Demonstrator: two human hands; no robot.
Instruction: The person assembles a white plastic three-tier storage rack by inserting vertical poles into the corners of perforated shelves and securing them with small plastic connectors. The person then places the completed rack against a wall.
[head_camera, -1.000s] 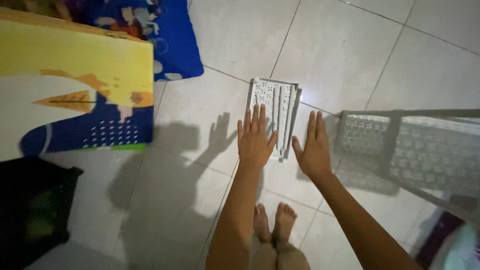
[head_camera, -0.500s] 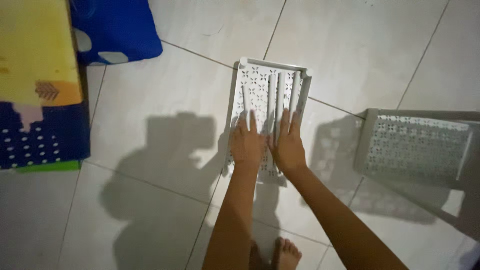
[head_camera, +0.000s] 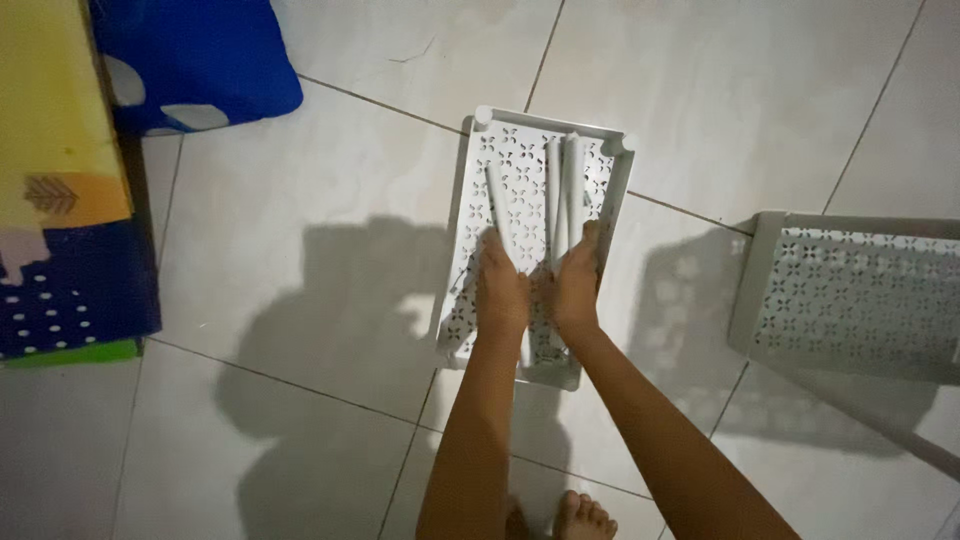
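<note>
Your toes (head_camera: 582, 517) show at the bottom edge, on the tiled floor (head_camera: 330, 170). Just beyond, your left hand (head_camera: 503, 290) and right hand (head_camera: 575, 285) grasp white rods (head_camera: 560, 190) lying in a perforated white tray (head_camera: 470, 200) flat on the floor. The loose rods could roll or slip if you lift unevenly. Tray and rods run lengthwise away from you. A second tray (head_camera: 850, 290) lies well to the right; a blue cushion (head_camera: 190, 60) sits farthest left.

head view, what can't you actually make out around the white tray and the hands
- Near ends of the white rods: head view, covered by the left hand and right hand.
- Second perforated tray: cut off by the right edge.
- Whether either hand grips a rod: fingers hidden, cannot tell.
- White tray near rim: partly behind the forearms.
</note>
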